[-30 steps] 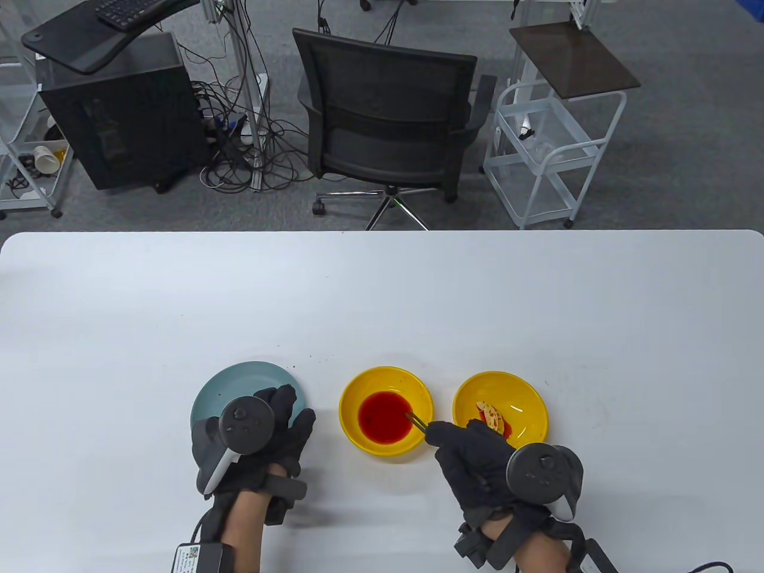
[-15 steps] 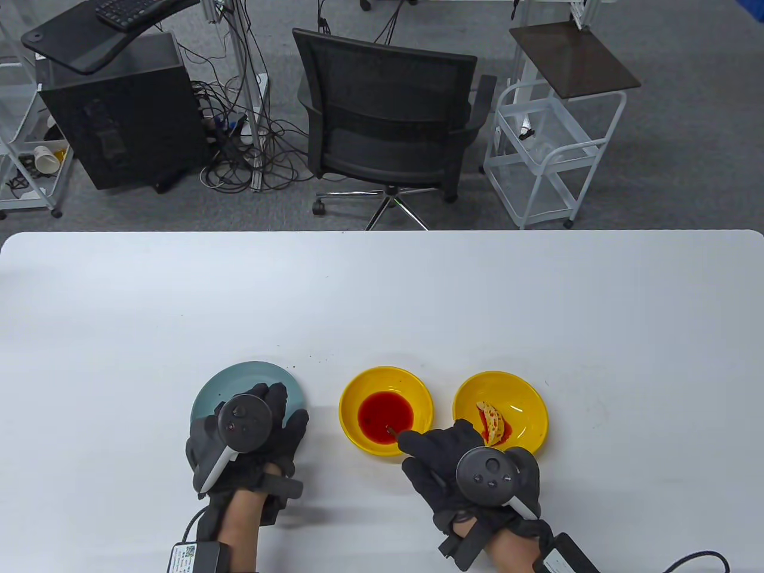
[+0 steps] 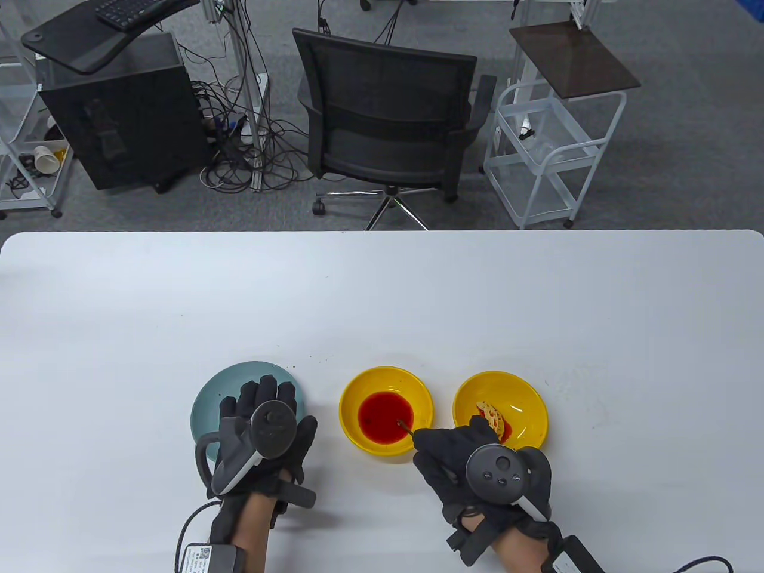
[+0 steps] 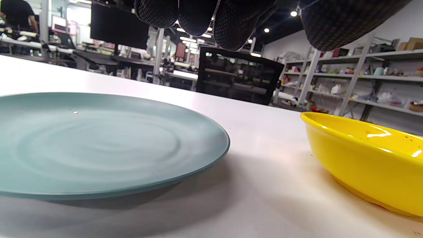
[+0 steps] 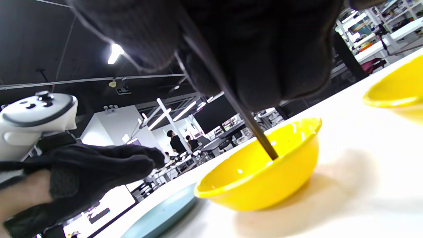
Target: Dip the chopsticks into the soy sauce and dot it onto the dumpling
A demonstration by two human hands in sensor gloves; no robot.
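Right hand (image 3: 462,456) gripping chopsticks (image 3: 404,425), tips in soy sauce (image 3: 385,413).

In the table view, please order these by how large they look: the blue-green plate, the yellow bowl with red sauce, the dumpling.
1. The round blue-green plate looks widest, though the left hand covers part of it.
2. The yellow bowl holding red sauce, slightly narrower.
3. The pale dumpling with red dots, by far the smallest.
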